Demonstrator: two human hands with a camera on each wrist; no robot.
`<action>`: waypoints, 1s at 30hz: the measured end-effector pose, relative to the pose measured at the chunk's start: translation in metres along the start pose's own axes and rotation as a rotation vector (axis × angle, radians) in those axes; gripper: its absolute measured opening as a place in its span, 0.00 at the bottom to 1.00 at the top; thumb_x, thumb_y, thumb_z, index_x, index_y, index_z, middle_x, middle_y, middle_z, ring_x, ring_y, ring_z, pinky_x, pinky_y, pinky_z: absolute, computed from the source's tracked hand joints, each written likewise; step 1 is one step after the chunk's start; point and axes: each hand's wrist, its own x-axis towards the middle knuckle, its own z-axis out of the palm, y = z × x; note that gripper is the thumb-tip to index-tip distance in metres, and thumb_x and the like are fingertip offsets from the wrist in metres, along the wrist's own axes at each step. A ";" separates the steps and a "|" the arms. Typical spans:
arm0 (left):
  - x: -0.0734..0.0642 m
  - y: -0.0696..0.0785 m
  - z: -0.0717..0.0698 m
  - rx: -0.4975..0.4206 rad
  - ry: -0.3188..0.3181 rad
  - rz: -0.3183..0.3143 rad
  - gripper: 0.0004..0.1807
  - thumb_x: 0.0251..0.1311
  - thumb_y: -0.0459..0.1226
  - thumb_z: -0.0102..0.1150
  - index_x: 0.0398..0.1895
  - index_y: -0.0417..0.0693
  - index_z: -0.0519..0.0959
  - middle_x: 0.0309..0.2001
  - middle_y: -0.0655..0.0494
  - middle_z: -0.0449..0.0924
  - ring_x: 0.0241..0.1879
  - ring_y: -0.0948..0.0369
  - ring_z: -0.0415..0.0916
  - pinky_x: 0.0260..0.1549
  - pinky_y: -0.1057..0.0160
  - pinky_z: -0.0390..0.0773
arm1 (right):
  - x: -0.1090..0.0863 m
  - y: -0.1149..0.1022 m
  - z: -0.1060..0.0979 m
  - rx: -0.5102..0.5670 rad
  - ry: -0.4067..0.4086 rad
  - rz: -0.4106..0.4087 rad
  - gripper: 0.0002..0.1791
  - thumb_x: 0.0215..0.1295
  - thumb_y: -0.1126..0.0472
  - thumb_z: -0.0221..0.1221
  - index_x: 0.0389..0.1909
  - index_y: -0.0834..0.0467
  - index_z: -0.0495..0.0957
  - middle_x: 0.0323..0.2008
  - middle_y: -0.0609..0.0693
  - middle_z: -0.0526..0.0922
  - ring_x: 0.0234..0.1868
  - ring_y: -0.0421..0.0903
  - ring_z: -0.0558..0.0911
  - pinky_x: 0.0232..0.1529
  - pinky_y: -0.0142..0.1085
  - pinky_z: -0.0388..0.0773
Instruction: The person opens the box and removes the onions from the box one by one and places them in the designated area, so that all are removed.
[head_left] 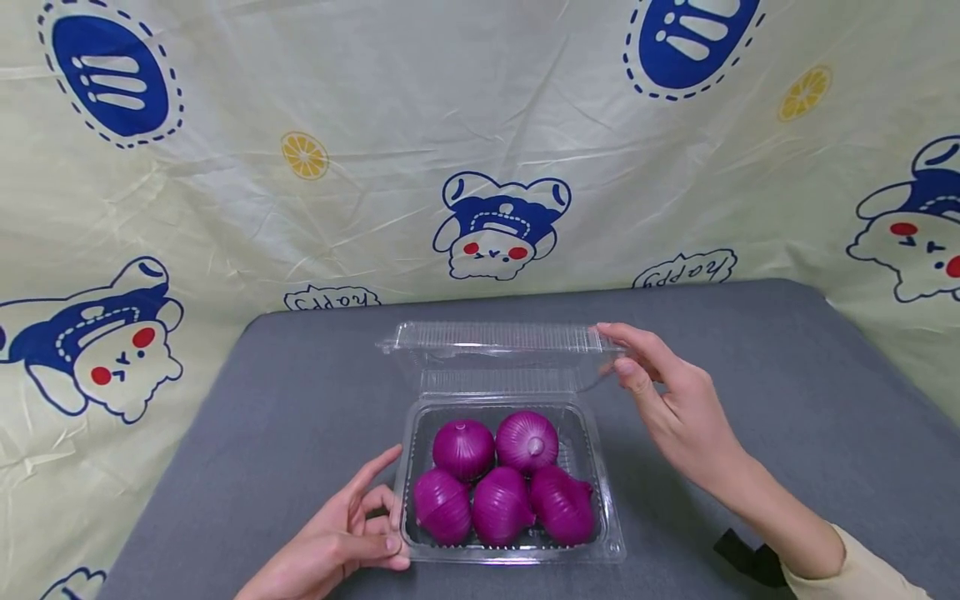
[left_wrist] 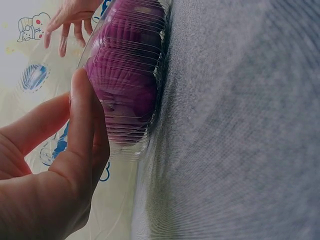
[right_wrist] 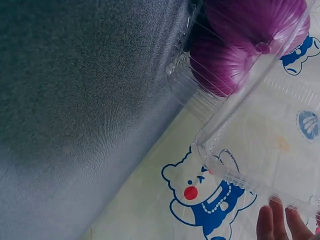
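A clear plastic clamshell container sits on the table with several purple onions inside, two behind and the others in front. Its hinged lid stands raised at the back. My left hand holds the container's left side near the front corner, thumb at the rim and index finger extended along the edge. At the lid's right end, my right hand pinches the edge between thumb and fingers. The right wrist view catches only fingertips at the clear lid edge.
Grey cloth covers the table. Behind it hangs a pale curtain printed with blue cartoon bears and orange slices. A black strap-like object lies by the right forearm.
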 end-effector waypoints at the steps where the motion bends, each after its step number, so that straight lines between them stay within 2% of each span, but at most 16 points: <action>1: 0.000 0.000 0.000 -0.001 0.001 -0.004 0.50 0.64 0.21 0.52 0.78 0.53 0.33 0.42 0.52 0.67 0.39 0.58 0.81 0.50 0.54 0.80 | 0.002 0.001 0.000 -0.004 0.000 0.004 0.27 0.69 0.70 0.56 0.68 0.51 0.70 0.57 0.48 0.79 0.46 0.40 0.81 0.41 0.24 0.74; 4: 0.000 0.000 0.000 0.003 0.005 -0.005 0.50 0.64 0.21 0.52 0.78 0.53 0.33 0.42 0.52 0.67 0.40 0.58 0.81 0.50 0.53 0.80 | 0.008 0.003 0.003 0.032 -0.004 0.012 0.28 0.71 0.71 0.54 0.69 0.51 0.67 0.62 0.47 0.76 0.55 0.41 0.78 0.52 0.23 0.73; 7: 0.001 0.001 0.001 0.005 0.009 -0.003 0.50 0.64 0.21 0.52 0.78 0.53 0.33 0.42 0.52 0.66 0.40 0.58 0.81 0.50 0.53 0.80 | 0.014 0.006 0.006 0.099 -0.016 0.019 0.29 0.73 0.72 0.50 0.71 0.51 0.64 0.63 0.47 0.74 0.59 0.43 0.76 0.56 0.24 0.71; 11: 0.001 0.002 0.002 -0.001 0.034 -0.029 0.50 0.64 0.22 0.53 0.78 0.54 0.34 0.42 0.51 0.67 0.39 0.58 0.81 0.50 0.52 0.80 | 0.020 0.012 0.013 0.158 -0.028 0.078 0.30 0.75 0.71 0.46 0.74 0.47 0.60 0.65 0.46 0.72 0.58 0.44 0.76 0.55 0.26 0.73; 17: 0.000 0.004 0.004 0.001 0.069 -0.067 0.51 0.64 0.23 0.55 0.78 0.54 0.34 0.41 0.51 0.67 0.37 0.58 0.81 0.51 0.52 0.80 | 0.027 0.021 0.023 0.254 -0.048 0.175 0.34 0.75 0.71 0.46 0.75 0.40 0.56 0.68 0.47 0.68 0.62 0.48 0.74 0.53 0.32 0.77; 22: 0.000 0.004 0.004 -0.001 0.074 -0.068 0.50 0.64 0.23 0.55 0.78 0.54 0.34 0.41 0.51 0.68 0.37 0.58 0.80 0.50 0.52 0.80 | 0.031 0.032 0.030 0.271 -0.081 0.238 0.38 0.75 0.71 0.47 0.77 0.37 0.51 0.70 0.50 0.65 0.63 0.53 0.73 0.52 0.35 0.79; 27: 0.000 0.003 0.004 0.005 0.082 -0.070 0.51 0.63 0.24 0.55 0.79 0.55 0.35 0.41 0.51 0.67 0.36 0.58 0.80 0.50 0.52 0.80 | 0.031 0.043 0.038 0.342 -0.126 0.345 0.38 0.74 0.73 0.46 0.78 0.42 0.51 0.67 0.58 0.65 0.62 0.58 0.72 0.52 0.45 0.79; 30: 0.000 0.002 0.003 -0.002 0.065 -0.054 0.51 0.63 0.23 0.55 0.79 0.54 0.34 0.41 0.51 0.68 0.37 0.58 0.81 0.50 0.52 0.80 | 0.029 0.049 0.043 0.408 -0.141 0.413 0.37 0.73 0.75 0.46 0.78 0.46 0.51 0.66 0.61 0.65 0.62 0.61 0.71 0.51 0.48 0.80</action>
